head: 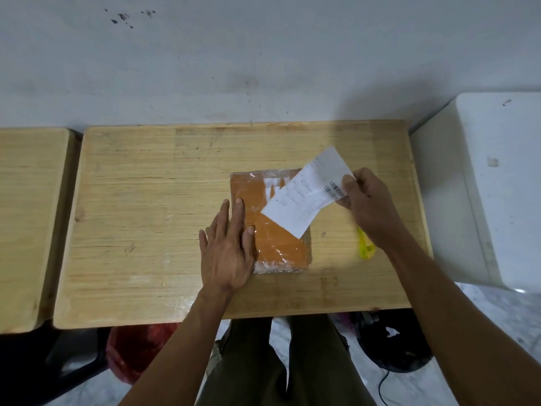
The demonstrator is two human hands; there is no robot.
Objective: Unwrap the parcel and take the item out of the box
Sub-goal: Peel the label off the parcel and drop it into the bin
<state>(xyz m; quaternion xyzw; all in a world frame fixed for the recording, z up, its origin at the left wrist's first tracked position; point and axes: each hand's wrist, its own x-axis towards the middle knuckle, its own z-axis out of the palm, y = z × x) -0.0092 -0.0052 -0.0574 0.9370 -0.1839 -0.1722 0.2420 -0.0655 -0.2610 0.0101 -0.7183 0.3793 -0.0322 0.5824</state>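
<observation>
While my left hand [227, 250] lies flat and open, fingers spread, its palm rests on the table and its fingertips press the left edge of the parcel [270, 222]. My right hand [367, 202] pinches a white paper label [306, 190] between thumb and fingers at its right end, where a small barcode is printed. This sheet is a thin, smooth rectangle with faint lines of print, tilted and lifted over the parcel's upper right corner. Flat and rectangular, the parcel is orange under clear, crinkled plastic film that glints along its edges; it lies right of the middle of the table [146, 215]. That top is pale wood with fine straight grain and rounded corners. Just beyond my right wrist a yellow cutter [366, 247] lies on the wood, partly hidden. Left of the table stands a second wooden top [29, 215], and to the right a white box [483, 186] with smooth, blunt edges.
</observation>
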